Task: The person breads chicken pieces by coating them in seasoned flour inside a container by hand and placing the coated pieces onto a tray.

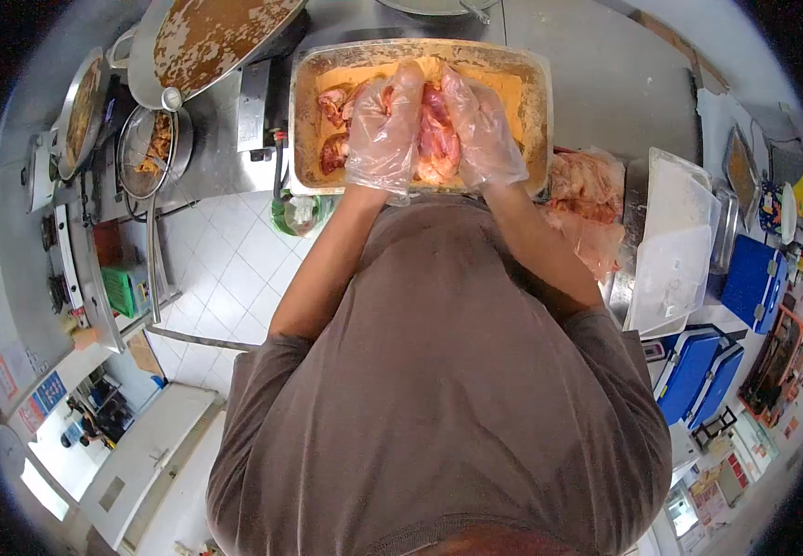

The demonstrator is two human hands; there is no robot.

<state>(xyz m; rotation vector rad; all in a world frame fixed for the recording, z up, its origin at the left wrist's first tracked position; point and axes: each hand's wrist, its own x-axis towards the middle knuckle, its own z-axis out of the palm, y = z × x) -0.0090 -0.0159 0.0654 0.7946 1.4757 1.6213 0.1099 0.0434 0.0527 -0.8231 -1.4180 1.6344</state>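
Both my hands wear clear plastic gloves and are over a metal tray [542, 69] of orange-yellow coating. Between them lies a long piece of raw meat [439, 139], reddish with paler, fatty parts. My left hand [386, 130] closes along its left side, and my right hand [483, 130] closes along its right side. The fingertips come together near the far end of the meat, where they are partly hidden. Other dark red meat pieces [334, 153] rest in the coating left of my left hand.
Right of the tray sit bags of raw pale meat [587, 190] and white plastic lids [670, 250]. To the left are a large pot [147, 65] of brown liquid and a strainer [149, 153] with fried bits. Blue cases [755, 283] stand far right.
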